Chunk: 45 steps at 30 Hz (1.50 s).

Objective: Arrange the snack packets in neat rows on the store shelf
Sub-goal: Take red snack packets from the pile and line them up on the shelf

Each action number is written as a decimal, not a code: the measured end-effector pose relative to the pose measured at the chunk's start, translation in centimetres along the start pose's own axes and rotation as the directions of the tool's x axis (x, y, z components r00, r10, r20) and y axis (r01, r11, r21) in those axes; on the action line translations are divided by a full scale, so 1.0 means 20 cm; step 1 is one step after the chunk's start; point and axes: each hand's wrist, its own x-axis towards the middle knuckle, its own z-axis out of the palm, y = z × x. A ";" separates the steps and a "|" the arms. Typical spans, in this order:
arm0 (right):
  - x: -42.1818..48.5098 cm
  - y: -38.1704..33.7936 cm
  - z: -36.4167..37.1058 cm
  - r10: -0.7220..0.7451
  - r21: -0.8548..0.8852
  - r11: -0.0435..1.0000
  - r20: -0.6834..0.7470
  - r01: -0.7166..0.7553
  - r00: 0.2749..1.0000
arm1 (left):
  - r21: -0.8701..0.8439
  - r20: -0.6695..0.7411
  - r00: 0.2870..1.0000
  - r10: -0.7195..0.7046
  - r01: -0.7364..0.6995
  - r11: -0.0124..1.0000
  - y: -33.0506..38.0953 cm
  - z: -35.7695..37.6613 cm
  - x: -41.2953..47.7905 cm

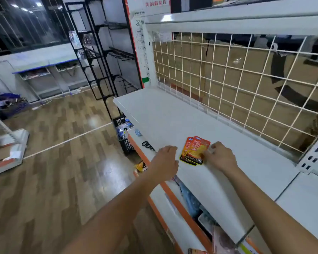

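Two orange snack packets [195,150] with black bottom bands lie overlapped on the white shelf [165,114], near its front edge. My right hand [219,156] touches their right side, its fingers curled at the top packet's edge. My left hand [166,160] hovers just left of the packets over the shelf's front edge, fingers bent downward, holding nothing that I can see. More packets [222,239] lie on the lower shelf below.
A white wire grid [246,85] backs the shelf, with cardboard behind it. A black crate [124,134] of goods stands on the wooden floor at the shelf's left end. Black racks [103,57] stand further back. An orange packet [141,166] lies on the floor.
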 end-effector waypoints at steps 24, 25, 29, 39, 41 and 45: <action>0.16 -0.16 0.18 0.043 0.326 0.941 0.136 -0.086 0.990 | -0.733 0.275 0.868 -0.413 0.468 0.494 0.05 -0.02 0.38; 0.14 -0.16 0.18 0.020 0.411 0.909 0.131 -0.073 0.991 | -0.760 0.253 0.875 -0.414 0.444 0.475 0.04 -0.03 0.37; 0.07 -0.23 0.19 -0.077 0.598 0.801 0.121 -0.010 0.990 | -0.880 0.205 0.863 -0.461 0.368 0.299 -0.08 -0.05 0.26; -0.31 -0.71 0.65 -0.404 0.572 0.806 0.346 0.152 0.847 | -0.992 0.043 0.528 -0.848 0.124 0.026 -0.71 -0.15 -0.42; -0.43 -0.84 0.80 -0.451 0.524 0.826 0.393 0.208 0.801 | -0.989 -0.029 0.417 -0.909 0.120 0.087 -0.86 -0.17 -0.60; -0.72 -1.10 1.15 -0.555 0.459 0.820 0.497 0.341 0.667 | -0.974 -0.163 0.179 -0.970 0.127 0.187 -1.18 -0.24 -1.03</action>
